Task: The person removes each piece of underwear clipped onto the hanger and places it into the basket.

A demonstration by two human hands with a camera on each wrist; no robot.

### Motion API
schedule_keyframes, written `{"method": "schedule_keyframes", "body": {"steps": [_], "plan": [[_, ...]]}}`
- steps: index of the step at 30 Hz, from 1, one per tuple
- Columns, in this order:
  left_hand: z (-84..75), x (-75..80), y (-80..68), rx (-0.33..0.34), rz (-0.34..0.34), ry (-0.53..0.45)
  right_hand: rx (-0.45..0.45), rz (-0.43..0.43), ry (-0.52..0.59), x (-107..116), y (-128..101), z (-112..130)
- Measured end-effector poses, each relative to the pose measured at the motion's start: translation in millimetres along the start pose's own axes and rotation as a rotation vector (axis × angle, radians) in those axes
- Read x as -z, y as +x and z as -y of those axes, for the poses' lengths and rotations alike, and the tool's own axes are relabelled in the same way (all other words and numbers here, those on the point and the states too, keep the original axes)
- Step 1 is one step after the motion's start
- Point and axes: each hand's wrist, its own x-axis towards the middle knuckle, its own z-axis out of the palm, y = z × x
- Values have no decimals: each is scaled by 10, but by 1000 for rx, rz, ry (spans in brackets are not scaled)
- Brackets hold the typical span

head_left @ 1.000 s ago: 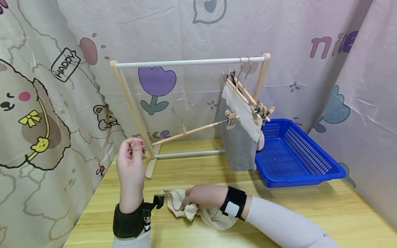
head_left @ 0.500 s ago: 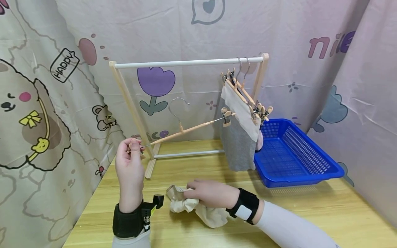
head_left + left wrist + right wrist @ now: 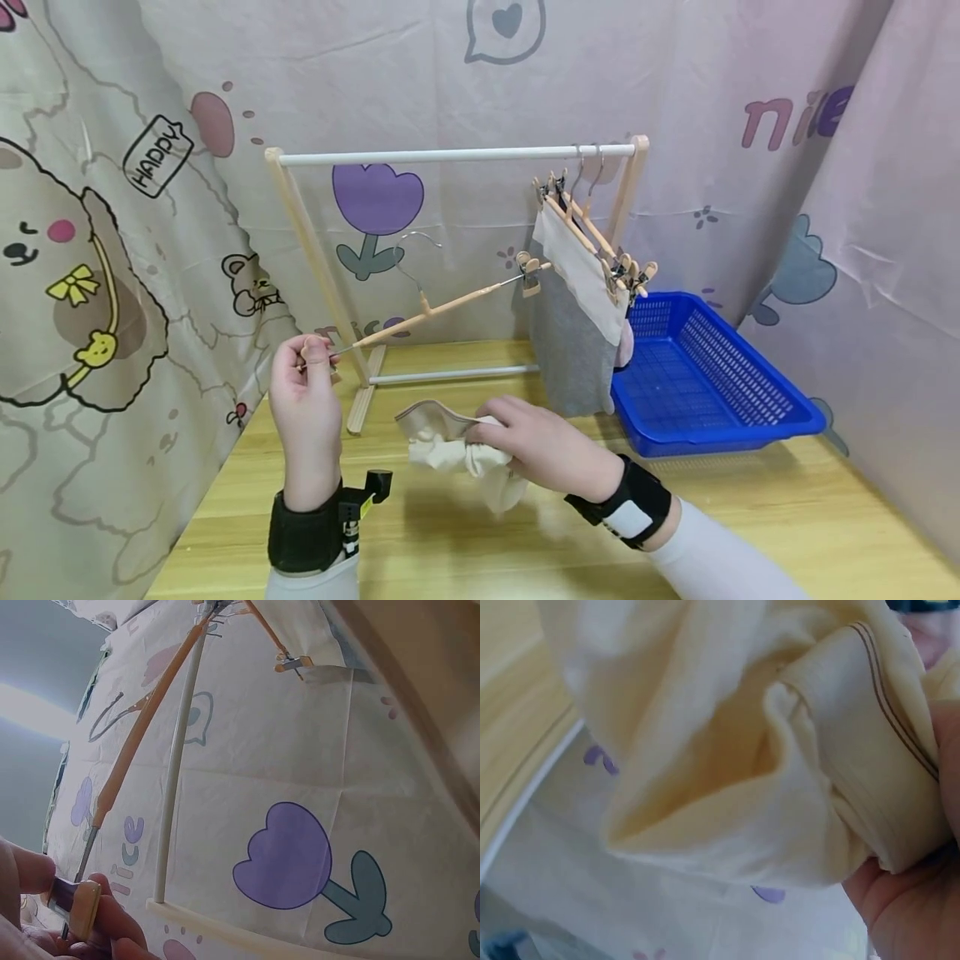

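My left hand (image 3: 309, 400) pinches the clip at the near end of a wooden clip hanger (image 3: 450, 305), which slants up to the right with its metal hook on top. The hanger's far clip (image 3: 529, 275) hangs with no cloth in it. In the left wrist view, thumb and fingers press around the near clip (image 3: 73, 904). My right hand (image 3: 543, 446) grips a bunched cream garment (image 3: 457, 454) by its waistband, with its lower part drooping over the table. The right wrist view shows the garment's folds (image 3: 705, 787) and a band with brown stripes (image 3: 877, 735).
A small garment rack (image 3: 457, 156) with a white bar stands behind my hands. Two clip hangers hang at its right end, holding grey-and-white cloth (image 3: 577, 333). A blue plastic basket (image 3: 720, 375) sits at the right on the wooden table (image 3: 247, 508).
My right hand has raised the cream garment up from the table and moved slightly away from me. The hanger in my left hand has shifted a little left, its far end tipping upward.
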Motion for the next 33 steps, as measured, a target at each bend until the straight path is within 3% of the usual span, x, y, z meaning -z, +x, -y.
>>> {"method": "schedule_keyframes", "body": {"steps": [11, 17, 26, 33], "plan": [[60, 21, 35, 17, -17, 9, -32, -196, 40, 451, -84, -46], [95, 24, 70, 16, -36, -6, -37, -326, 0, 635, -131, -63], [114, 28, 90, 11, -48, -4, 17, -599, -48, 880, -135, -99], [132, 28, 102, 9, -57, 0, -48, -873, -70, 1073, -165, -77]]}}
